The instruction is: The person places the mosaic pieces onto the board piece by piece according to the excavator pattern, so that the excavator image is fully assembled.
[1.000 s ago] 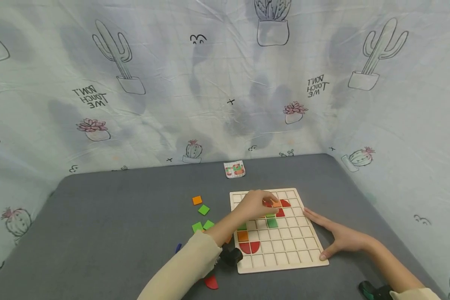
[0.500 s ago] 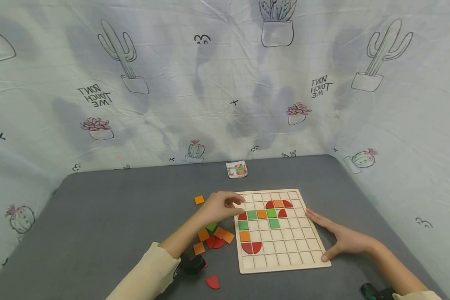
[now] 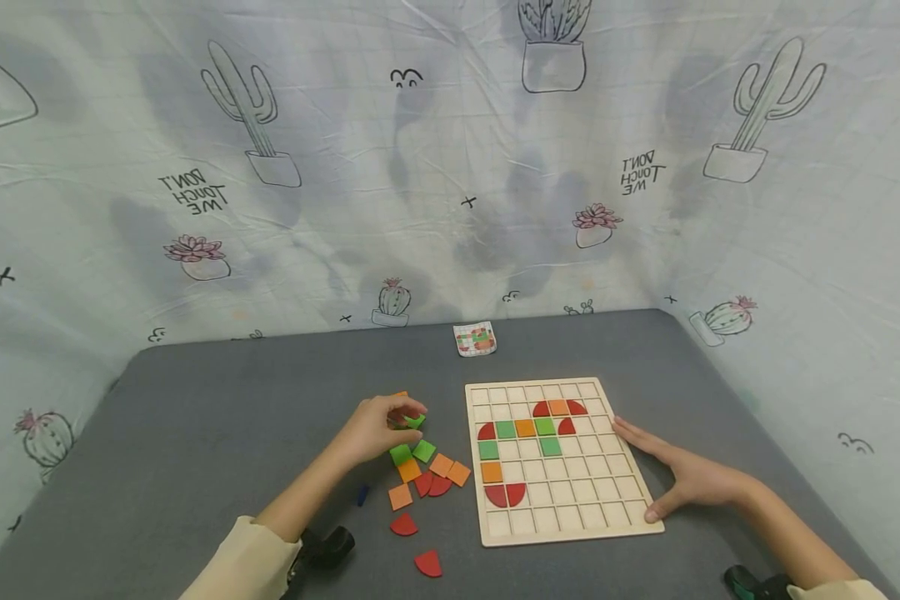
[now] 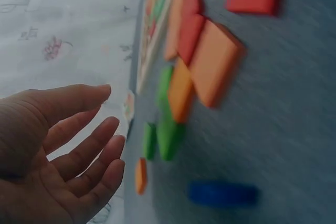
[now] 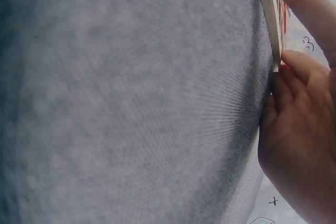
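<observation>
- The left hand (image 3: 371, 429) has thumb and fingers apart, loosely bent, nothing between them; its tips point rightward, overlapping a green square (image 3: 415, 422) in the head view.
- Beside it lie loose tiles: an orange square (image 3: 400, 497) and, nearer the person, a red quarter-round (image 3: 428, 563).
- A blue piece (image 3: 362, 495) lies left of these, its long axis running roughly away from the person (blurred in the left wrist view).
- The right hand (image 3: 693, 477) has its fingers extended along the right edge of the gridded board (image 3: 558, 494), thumb on the near right corner.
- The board lies flat right of the tiles, its side edges slanting leftward as they recede.
- Beyond it lies a patterned card (image 3: 476, 340).
</observation>
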`<state>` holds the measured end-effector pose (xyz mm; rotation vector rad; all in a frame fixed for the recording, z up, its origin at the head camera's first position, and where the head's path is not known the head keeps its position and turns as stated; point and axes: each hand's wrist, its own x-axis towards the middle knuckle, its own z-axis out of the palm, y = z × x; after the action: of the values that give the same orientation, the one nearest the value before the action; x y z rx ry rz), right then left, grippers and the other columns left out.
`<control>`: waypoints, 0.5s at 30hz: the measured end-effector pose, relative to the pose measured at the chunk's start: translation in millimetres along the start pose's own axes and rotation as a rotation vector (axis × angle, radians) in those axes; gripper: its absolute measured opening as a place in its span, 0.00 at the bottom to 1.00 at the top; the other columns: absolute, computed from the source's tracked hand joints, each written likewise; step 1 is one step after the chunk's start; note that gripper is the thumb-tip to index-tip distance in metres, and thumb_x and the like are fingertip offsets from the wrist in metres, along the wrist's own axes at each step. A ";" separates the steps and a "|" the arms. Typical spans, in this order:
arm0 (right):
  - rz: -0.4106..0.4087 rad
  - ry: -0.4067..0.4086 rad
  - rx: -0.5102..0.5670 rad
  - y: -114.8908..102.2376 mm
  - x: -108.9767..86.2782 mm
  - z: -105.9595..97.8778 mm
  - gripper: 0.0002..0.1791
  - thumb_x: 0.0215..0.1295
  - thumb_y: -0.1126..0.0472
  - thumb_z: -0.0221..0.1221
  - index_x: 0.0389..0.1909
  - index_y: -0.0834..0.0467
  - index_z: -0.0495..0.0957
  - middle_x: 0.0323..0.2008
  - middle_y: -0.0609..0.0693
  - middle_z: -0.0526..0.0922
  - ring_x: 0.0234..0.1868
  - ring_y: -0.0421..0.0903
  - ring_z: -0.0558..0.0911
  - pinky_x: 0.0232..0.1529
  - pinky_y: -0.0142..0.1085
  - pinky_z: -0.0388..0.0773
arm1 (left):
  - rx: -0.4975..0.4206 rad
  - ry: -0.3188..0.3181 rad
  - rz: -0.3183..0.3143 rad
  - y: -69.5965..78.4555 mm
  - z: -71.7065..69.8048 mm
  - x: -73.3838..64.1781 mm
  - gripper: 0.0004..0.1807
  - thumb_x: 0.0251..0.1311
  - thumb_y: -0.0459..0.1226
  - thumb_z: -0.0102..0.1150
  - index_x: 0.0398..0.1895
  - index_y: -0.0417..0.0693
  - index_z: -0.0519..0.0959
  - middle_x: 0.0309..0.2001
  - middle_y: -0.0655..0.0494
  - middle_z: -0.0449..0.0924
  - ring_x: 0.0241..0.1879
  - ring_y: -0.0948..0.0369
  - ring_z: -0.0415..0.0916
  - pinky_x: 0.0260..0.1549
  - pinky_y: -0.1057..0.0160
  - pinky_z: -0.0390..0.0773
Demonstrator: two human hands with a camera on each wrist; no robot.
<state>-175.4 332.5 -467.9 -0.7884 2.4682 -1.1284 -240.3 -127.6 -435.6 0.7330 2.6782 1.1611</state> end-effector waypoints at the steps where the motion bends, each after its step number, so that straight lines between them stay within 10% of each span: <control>1: -0.002 0.001 -0.004 0.6 0.0 0.2 0.61 0.40 0.56 0.72 0.72 0.61 0.43 0.71 0.62 0.41 0.64 0.16 0.41 0.53 0.11 0.42 | 0.011 0.001 -0.011 -2.8 0.5 -2.3 0.16 0.51 0.36 0.66 0.45 0.44 0.80 0.42 0.51 0.81 0.37 0.56 0.77 0.35 0.62 0.77; 15: -0.014 0.002 -0.016 5.9 -0.5 2.5 0.61 0.41 0.56 0.72 0.72 0.60 0.42 0.72 0.59 0.40 0.64 0.16 0.41 0.54 0.14 0.45 | 0.082 0.028 -0.003 -24.4 16.2 -28.6 0.14 0.50 0.28 0.64 0.41 0.48 0.82 0.40 0.56 0.82 0.36 0.59 0.75 0.31 0.65 0.74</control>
<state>-175.8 334.6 -473.9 -0.8102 2.4801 -1.1167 -219.7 -145.2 -466.3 0.7290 2.7640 1.0741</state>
